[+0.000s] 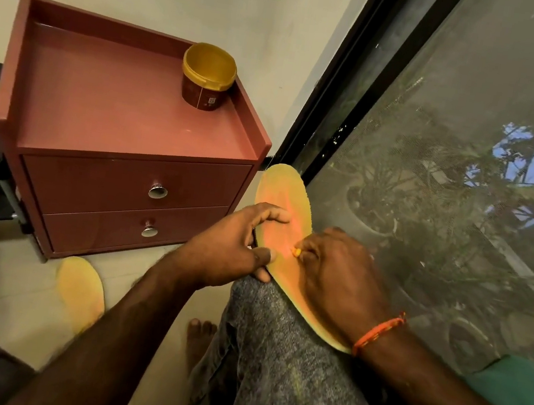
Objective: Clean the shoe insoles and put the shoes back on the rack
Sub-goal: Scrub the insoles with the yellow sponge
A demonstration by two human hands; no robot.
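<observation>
A yellow insole (284, 205) rests along the raised knee (275, 325). The left hand (231, 249) pinches its edge between thumb and fingers; the right hand (340, 282), fingers curled, presses something small and yellow, perhaps a brush, against it. A second insole (80, 292) lies on the floor.

No legible text anywhere. Brown tub (206, 84) with gold rim, on the red drawer cabinet (125, 118): label carries a small QR-type code and print too small to read.
</observation>
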